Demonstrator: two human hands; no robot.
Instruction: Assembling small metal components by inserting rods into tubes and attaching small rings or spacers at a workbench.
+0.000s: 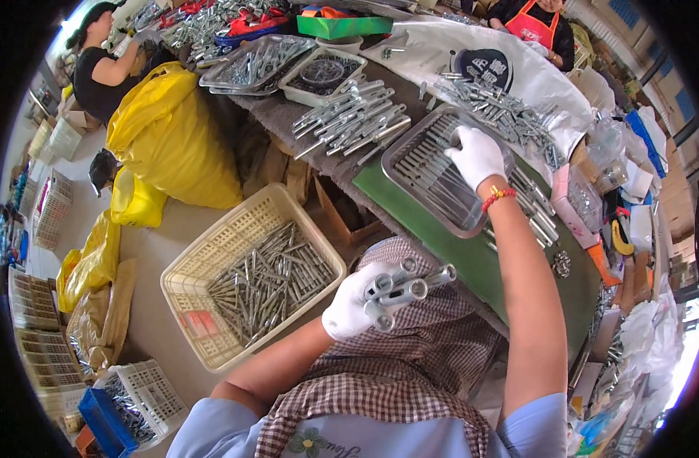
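Centre: left hand (357,305) wraps round tubes (403,294), presumably bunched to free right hand (478,155). Latter over tray (424,201), upper right; grip unclear.

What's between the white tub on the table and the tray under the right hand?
Metal tubes lie between tub and tray in the head view.

Lettering: red apron (529,30), shirt (365,437), dark item (483,70)
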